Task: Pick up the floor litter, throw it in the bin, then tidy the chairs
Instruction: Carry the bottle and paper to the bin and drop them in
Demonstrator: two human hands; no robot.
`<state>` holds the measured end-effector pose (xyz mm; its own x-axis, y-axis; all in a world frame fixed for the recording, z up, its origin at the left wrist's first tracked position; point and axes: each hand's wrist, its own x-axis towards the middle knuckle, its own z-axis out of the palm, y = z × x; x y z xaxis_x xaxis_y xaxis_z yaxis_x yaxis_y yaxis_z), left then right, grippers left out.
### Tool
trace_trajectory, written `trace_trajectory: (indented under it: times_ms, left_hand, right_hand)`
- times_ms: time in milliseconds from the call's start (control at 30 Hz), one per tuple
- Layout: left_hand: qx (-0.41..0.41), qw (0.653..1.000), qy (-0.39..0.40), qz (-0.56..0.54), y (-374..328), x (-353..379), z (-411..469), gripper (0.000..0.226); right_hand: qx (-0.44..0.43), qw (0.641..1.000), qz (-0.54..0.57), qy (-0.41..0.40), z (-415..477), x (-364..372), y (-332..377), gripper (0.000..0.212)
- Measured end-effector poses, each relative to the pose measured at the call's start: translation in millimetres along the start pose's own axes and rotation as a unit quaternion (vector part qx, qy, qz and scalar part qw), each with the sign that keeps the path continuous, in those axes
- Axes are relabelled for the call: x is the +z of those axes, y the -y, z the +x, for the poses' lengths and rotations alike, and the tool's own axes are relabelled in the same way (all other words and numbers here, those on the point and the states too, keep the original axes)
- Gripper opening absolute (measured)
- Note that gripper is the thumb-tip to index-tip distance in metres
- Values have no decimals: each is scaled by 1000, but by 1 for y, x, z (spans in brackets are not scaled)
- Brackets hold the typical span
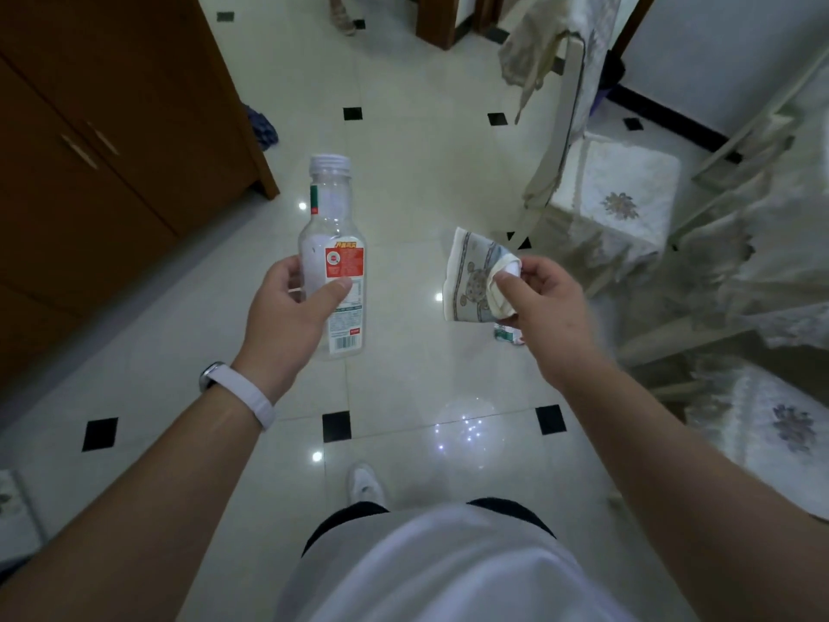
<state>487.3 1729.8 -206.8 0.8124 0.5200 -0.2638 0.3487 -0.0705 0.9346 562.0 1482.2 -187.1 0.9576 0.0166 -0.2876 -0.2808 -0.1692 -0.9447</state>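
My left hand (pixel 291 307) grips an empty clear plastic bottle (pixel 334 244) with a red and white label, held upright over the tiled floor. My right hand (pixel 538 298) pinches a crumpled patterned paper napkin (pixel 471 280) at its right edge. Just below the napkin, a small green and white scrap of litter (pixel 507 336) peeks out, partly hidden by my right hand. Two chairs with pale embroidered covers stand on the right: one further off (pixel 614 195), one close by (pixel 762 424). No bin is in view.
A brown wooden cabinet (pixel 112 150) fills the left side. A table with a lace cloth (pixel 771 244) stands at the right, beside the chairs. Another person's foot (pixel 343 15) shows at the top. Dark blue cloth (pixel 262 125) lies by the cabinet's corner.
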Motion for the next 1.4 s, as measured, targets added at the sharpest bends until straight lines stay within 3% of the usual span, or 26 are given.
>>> trace_trajectory:
  times_ms: [300, 533, 933, 1300, 1400]
  left_hand:
    - [-17, 999, 38, 4, -16, -1, 92, 43]
    - [-30, 998, 38, 34, -34, 23, 187, 44]
    - [-18, 997, 49, 51, -112, 93, 352, 41]
    - [-12, 992, 109, 56, -138, 127, 481, 49]
    - [-18, 990, 129, 53, -142, 135, 533, 65]
  right_hand:
    - [7, 1000, 7, -26, 72, 52, 25, 5]
    - [15, 999, 39, -21, 182, 82, 26, 5]
    - [18, 997, 61, -40, 365, 59, 90, 3]
    - [46, 992, 54, -101, 463, 81, 116, 15]
    - [47, 991, 42, -121, 495, 101, 127, 7]
